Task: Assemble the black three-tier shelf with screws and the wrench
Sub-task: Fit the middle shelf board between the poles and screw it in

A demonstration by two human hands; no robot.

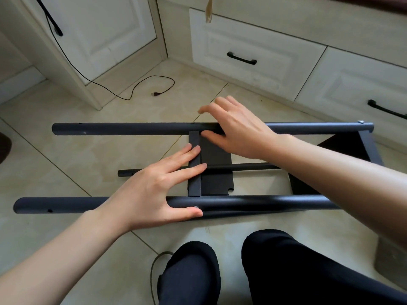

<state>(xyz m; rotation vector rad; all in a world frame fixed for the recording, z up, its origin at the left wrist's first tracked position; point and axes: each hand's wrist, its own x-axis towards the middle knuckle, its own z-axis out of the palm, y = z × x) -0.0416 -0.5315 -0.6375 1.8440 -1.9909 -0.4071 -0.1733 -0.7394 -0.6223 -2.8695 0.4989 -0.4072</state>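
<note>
The black shelf frame lies on its side on the tiled floor. Its far pole and near pole run left to right. A black shelf panel stands between them at the middle; another panel sits at the right end. My left hand rests flat, fingers straight on the middle panel's edge strip, thumb on the near pole beside a silver screw head. My right hand lies over the far pole with straight fingers, thumb touching the panel. No wrench is visible.
A thin lower pole runs under the panel. A black cable with a plug lies on the floor behind. White drawers with black handles line the back. My legs in black trousers are at the bottom.
</note>
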